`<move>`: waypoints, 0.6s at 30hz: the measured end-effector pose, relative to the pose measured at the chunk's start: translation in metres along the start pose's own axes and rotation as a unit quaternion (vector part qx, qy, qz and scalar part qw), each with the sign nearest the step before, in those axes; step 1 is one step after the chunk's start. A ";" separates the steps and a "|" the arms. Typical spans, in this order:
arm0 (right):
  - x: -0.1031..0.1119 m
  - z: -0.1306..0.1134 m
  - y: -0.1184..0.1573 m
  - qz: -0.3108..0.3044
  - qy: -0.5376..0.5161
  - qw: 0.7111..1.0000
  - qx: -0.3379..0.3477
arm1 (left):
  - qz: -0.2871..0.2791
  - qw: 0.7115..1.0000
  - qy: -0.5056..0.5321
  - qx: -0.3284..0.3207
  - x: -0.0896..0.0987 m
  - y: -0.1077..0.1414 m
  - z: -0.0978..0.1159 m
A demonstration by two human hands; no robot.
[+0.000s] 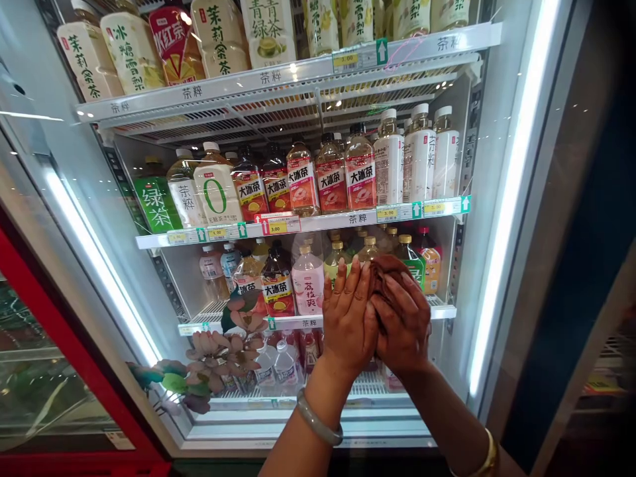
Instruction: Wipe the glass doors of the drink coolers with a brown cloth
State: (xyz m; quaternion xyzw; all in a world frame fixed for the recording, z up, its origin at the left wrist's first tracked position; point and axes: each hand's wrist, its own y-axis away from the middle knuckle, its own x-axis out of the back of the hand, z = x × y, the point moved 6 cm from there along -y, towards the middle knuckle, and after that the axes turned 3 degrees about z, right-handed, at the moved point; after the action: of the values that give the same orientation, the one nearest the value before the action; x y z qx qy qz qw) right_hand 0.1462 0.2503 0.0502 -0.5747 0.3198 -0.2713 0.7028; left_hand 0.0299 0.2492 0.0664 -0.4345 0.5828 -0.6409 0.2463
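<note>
Both hands are raised side by side before the lit glass front (348,371) of a drinks fridge. My left hand (350,321), with a pale bangle at the wrist, lies flat with its fingers stretched upward, its thumb side against the other hand. A crumpled brown cloth (386,270) is bunched under the fingers of my right hand (405,321), which wears a gold-coloured bangle. The left fingertips reach close to the cloth's edge; whether they touch it I cannot tell. The hands cover part of the bottles on the lower shelves.
Shelves behind the glass carry rows of bottled teas (303,179), with price labels (278,225) along the shelf edges. Pink flowers with green leaves (223,354) show at lower left. A red-framed unit (74,331) stands on the left, and a dark panel (551,278) on the right.
</note>
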 end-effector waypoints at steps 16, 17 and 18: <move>0.000 0.011 -0.009 0.035 0.081 0.994 -0.064 | 0.009 1.000 0.004 0.003 0.016 0.007 -0.018; -0.003 0.002 -0.009 0.022 0.066 0.996 -0.053 | 0.012 1.000 0.002 0.001 0.017 0.007 -0.018; -0.006 -0.004 -0.008 0.010 0.051 0.998 -0.041 | 0.014 1.000 0.000 0.001 0.018 0.006 -0.018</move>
State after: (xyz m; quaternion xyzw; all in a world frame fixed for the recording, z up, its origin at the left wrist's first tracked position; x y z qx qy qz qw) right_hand 0.1396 0.2506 0.0584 -0.5850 0.3719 -0.2796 0.6643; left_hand 0.0042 0.2431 0.0660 -0.4259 0.5884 -0.6381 0.2552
